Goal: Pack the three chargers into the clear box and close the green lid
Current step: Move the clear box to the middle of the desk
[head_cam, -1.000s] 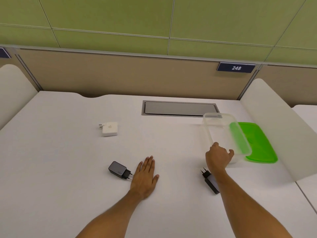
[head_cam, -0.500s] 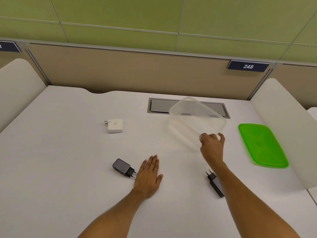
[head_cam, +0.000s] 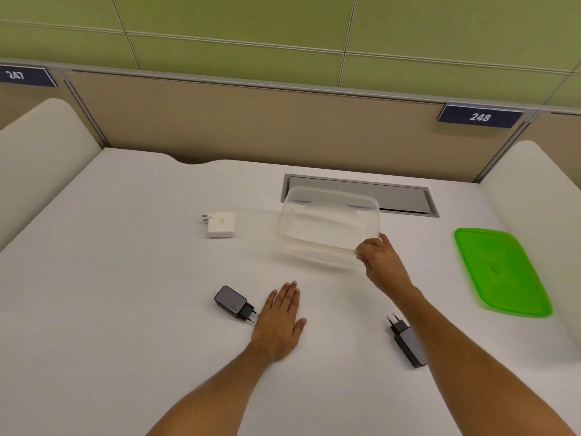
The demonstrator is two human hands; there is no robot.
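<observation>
My right hand (head_cam: 382, 265) grips the near right corner of the clear box (head_cam: 327, 226), which stands open side up near the table's middle, empty. The green lid (head_cam: 500, 272) lies flat on the table to the right, apart from the box. A white charger (head_cam: 221, 224) lies left of the box. A dark grey charger (head_cam: 232, 303) lies close to the fingertips of my left hand (head_cam: 280, 319), which rests flat on the table, fingers together. A black charger (head_cam: 407, 343) lies beside my right forearm, partly hidden by it.
A grey cable hatch (head_cam: 361, 196) is set into the white table (head_cam: 110, 294) behind the box. Curved white dividers (head_cam: 534, 196) stand at the left and right sides. A beige partition with the number plate 248 (head_cam: 480, 117) closes the back.
My right hand has lifted the clear box off the green lid, carried it left and set it down level near the table's middle. My left hand has stayed flat.
</observation>
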